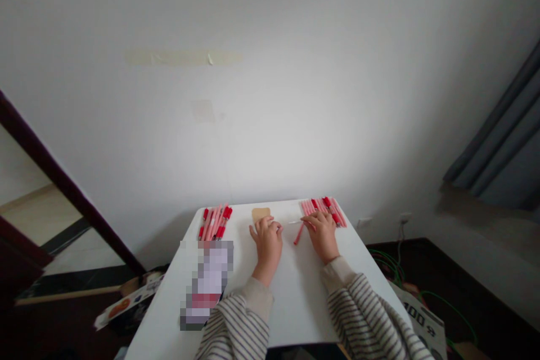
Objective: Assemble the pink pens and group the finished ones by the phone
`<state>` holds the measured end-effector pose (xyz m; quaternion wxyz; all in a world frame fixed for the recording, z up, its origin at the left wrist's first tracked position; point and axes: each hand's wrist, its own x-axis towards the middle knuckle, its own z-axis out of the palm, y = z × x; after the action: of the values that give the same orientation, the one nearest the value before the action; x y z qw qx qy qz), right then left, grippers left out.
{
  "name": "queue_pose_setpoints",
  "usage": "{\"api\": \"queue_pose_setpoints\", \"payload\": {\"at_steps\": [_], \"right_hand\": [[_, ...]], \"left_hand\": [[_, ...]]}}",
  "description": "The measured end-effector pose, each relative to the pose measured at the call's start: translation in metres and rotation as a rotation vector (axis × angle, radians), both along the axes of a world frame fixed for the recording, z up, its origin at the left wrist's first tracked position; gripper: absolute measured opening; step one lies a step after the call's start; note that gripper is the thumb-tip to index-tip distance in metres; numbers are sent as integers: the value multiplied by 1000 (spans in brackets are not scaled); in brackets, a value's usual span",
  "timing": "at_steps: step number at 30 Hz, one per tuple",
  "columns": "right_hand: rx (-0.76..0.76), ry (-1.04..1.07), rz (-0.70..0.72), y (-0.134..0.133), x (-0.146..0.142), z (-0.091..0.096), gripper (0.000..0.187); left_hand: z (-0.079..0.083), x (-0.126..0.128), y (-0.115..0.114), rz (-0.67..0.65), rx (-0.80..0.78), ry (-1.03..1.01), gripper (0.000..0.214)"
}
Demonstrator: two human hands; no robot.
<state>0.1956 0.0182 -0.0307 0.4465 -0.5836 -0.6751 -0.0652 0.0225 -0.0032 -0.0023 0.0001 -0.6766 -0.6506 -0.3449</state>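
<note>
My right hand (323, 234), its fingers curled together at the right of the white table (291, 298), holds a thin whitish stick (294, 223) that looks like a pen refill. The stick points left, towards my left hand. Just below it, a pink pen barrel (298, 234) lies slanted close to my right fingertips. My left hand (268, 243) is palm down near the middle of the table, thumb and forefinger bent together and the little finger apart. Whatever those fingertips hold is too small to make out. Beyond them lies a tan rounded piece (260, 213), partly covered by the hand.
Pink pens with red parts (215, 223) lie in a bunch at the far left. More pink pieces and red parts (340, 214) form a row at the far right. A blurred-out object (206, 287) lies at the left. The wall (270, 95) rises behind the table.
</note>
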Motion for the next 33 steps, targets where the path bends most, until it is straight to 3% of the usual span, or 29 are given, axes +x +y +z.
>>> {"api": "queue_pose_setpoints", "payload": {"at_steps": [18,33], "right_hand": [[-17,24,48,-1,-1,2,19],[-2,-32,170,-1,-4,1,16]], "left_hand": [[1,0,-2,-42,61,-56,10],[4,1,-4,-103,85,-34,11]]}}
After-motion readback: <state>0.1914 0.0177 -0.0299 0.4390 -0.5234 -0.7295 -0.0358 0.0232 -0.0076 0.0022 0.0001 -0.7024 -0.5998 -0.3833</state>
